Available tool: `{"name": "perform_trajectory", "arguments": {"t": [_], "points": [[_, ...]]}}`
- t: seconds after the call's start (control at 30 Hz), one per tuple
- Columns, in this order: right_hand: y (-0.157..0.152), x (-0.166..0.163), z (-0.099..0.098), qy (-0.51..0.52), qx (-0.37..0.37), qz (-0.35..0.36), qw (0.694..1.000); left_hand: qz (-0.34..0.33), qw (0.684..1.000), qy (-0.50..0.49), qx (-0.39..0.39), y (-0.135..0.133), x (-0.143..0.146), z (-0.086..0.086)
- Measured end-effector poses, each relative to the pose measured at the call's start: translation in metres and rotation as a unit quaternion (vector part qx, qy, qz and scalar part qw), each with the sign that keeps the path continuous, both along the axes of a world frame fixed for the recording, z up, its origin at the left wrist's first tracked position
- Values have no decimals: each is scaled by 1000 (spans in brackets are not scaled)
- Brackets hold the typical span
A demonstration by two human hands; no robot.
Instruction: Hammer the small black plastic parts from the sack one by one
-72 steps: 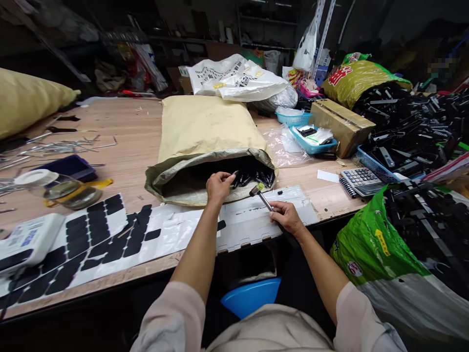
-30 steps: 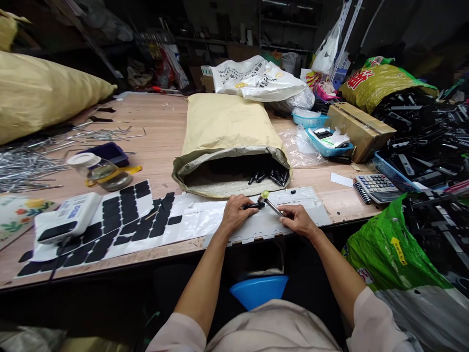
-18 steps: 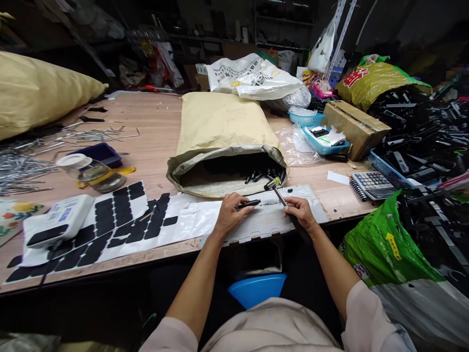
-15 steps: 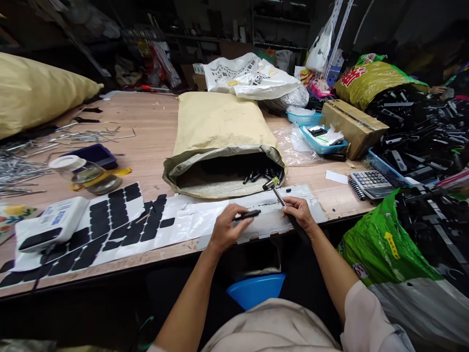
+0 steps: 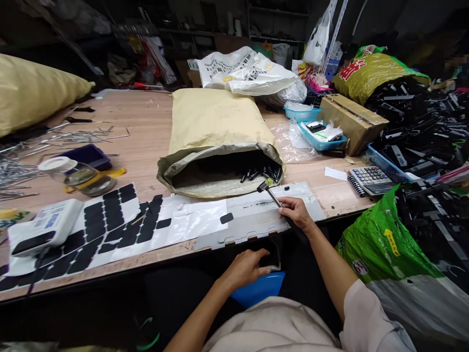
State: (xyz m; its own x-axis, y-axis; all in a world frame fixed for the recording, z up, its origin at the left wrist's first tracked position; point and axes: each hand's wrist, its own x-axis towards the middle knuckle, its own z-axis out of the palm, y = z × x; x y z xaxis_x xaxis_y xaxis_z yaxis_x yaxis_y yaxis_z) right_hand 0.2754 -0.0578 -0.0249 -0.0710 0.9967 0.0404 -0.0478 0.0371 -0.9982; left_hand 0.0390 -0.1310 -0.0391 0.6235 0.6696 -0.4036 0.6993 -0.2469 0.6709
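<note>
My right hand point(image 5: 297, 213) is closed round a small hammer point(image 5: 271, 195) with a metal shaft and dark grip. The hammer's head points away from me over a pale board point(image 5: 252, 215) at the table edge. Below that edge is my left hand point(image 5: 249, 266), its thumb and forefinger apart and nothing visible between them. It hovers above a blue container point(image 5: 260, 288) and a dark opening. Behind the hammer, small black cylindrical pieces point(image 5: 269, 172) lie at the mouth of a big tan sack point(image 5: 220, 120). One rounded black patch point(image 5: 226, 218) rests left of the board.
To the left are sheets of black patches point(image 5: 113, 210), a white device point(image 5: 47, 227), a glass jar point(image 5: 86, 177) and thin metal rods point(image 5: 22, 171). On the right are a calculator point(image 5: 371, 180), a cardboard box point(image 5: 353, 122) and a green bag point(image 5: 388, 239) of black parts.
My left hand has dropped from above the board to below the table edge. The black pen-like piece it held is out of sight. My right hand still grips the hammer, nearly unmoved.
</note>
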Motion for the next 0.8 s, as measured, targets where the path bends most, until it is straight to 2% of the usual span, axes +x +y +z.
{"name": "perform_trajectory", "arguments": {"t": [0.07,0.1,0.13,0.2,0.27,0.3,0.37,0.43,0.5,0.6,0.7,0.8], "points": [[0,0,0,-10,4,2,1000,-24,995,-93,-38,16,3,29],[0,0,-1,-15,6,4,1000,-12,990,-137,-36,29,5,42],[0,0,-1,-21,7,4,1000,26,985,-171,-10,46,8,52],[0,-1,-3,-27,12,-1,1000,167,959,-199,115,88,12,63],[1,-3,-4,-33,18,-10,999,319,901,-171,237,136,16,59],[1,-4,-5,-37,21,-13,999,368,876,-139,278,159,18,54],[2,-5,-7,-47,25,-13,998,414,851,-74,314,196,22,41],[3,-5,-7,-53,25,-12,998,410,853,-20,323,219,24,29],[4,-5,-7,-50,23,-13,998,393,860,5,324,230,25,22],[4,-5,-6,-37,25,-18,999,385,871,4,305,230,16,21],[4,-5,-5,-33,26,-21,999,373,882,-37,285,215,-5,29],[3,-5,-4,-32,24,-23,999,324,902,-139,250,186,-30,34]]}}
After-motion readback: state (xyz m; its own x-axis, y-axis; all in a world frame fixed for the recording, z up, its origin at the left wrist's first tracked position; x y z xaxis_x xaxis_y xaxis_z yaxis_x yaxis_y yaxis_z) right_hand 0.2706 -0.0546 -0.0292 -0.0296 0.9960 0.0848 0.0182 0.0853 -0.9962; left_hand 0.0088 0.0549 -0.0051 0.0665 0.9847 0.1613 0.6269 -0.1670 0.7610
